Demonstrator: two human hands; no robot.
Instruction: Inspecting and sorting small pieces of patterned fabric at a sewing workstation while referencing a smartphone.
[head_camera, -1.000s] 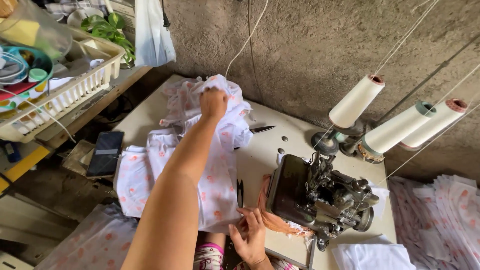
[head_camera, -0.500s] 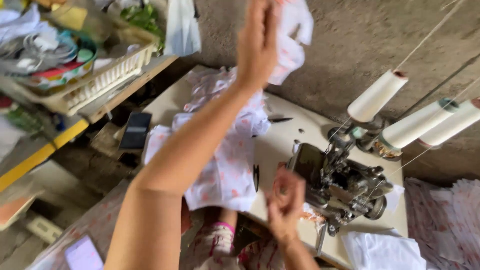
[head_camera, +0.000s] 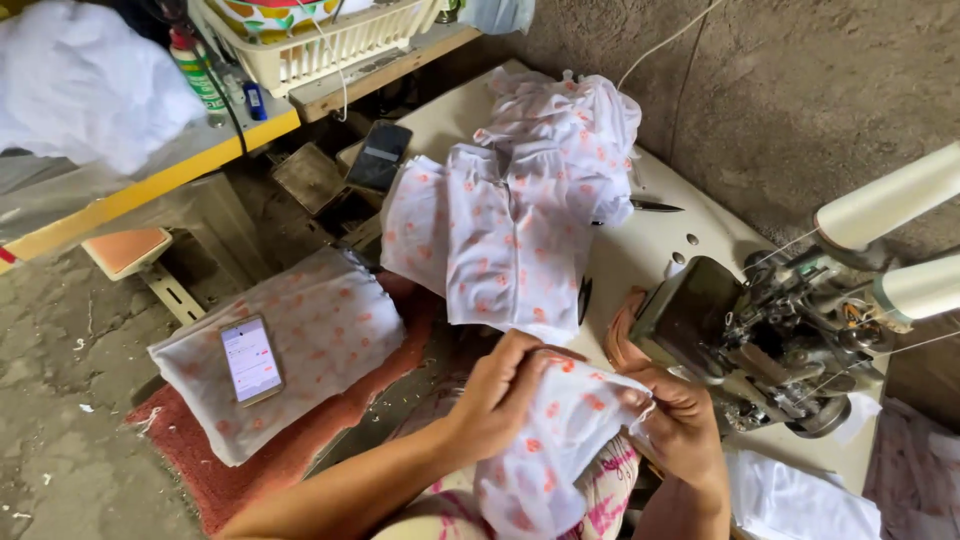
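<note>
— White cloth with orange-red spots, is that what both hands are holding?

— Yes. The left hand is curling over the near edge of the spotted cloth piece, fingers pressed onto the fabric, and the right hand is pinching its other edge between thumb and fingertips. The piece is hanging between them, low in the view, above the person's lap and just in front of the sewing machine.

— And where is the machine sitting?

— On the pale surface, toward its right end. Two large white thread cones are standing beside it, with threads running off them.

— Anything else lying on that surface?

— A pile of garments in the same print is spreading over its left half and drooping over the near edge. A dark phone is lying just left of the pile.

— What about lower down?

— A folded stack of the spotted fabric is resting on a red mat on the floor, and a second phone, screen lit, is lying on top of it.
</note>
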